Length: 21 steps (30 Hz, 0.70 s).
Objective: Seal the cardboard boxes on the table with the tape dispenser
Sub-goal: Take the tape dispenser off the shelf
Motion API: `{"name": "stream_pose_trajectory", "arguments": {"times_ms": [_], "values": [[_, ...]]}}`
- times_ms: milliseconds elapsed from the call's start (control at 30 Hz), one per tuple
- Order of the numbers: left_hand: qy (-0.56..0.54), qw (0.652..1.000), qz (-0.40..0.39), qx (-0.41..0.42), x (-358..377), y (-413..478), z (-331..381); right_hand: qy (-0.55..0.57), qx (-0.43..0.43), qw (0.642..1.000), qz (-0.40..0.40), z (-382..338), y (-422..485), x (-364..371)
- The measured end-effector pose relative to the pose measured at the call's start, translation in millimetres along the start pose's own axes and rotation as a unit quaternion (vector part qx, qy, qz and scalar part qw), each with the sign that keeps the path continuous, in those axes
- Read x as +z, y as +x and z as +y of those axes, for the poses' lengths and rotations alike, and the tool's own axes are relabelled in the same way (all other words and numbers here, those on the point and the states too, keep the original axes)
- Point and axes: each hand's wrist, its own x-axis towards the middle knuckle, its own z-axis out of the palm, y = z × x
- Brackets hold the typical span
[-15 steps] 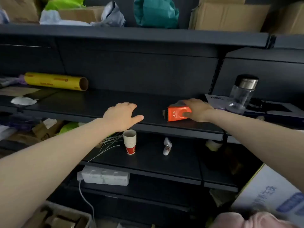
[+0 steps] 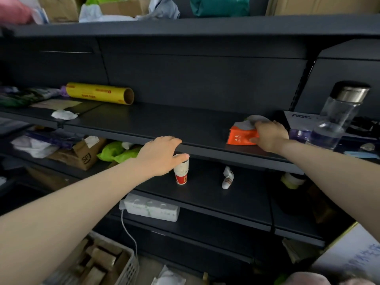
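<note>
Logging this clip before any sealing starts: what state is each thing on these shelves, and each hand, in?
tape dispenser: lying on the shelf, gripped by the right hand.
right hand: fingers curled round the tape dispenser.
left hand: open, fingers on the shelf's front edge.
paper cups: stacked, upright.
yellow roll: lying on its side.
glass bottle: upright, lid on.
</note>
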Motion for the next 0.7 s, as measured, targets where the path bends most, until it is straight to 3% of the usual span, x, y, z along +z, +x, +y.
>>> {"name": "stream_pose_trajectory", "arguments": {"times_ms": [333,500,700], "values": [[-0.008,1.0,0.002,0.023,-13.1,-28.1,27.1,-0.018,-0.063,0.985,0.162,14.1,-71.7,-28.0],[-0.016,0.997,0.017,0.069,-37.4,-37.1,50.4,-0.053,-0.097,0.977,0.182,24.3,-127.4,-70.0],[-0.03,0.987,0.046,0.151,-58.8,-58.1,68.6,-0.109,-0.058,0.975,0.183,18.6,-207.5,-114.1]]}}
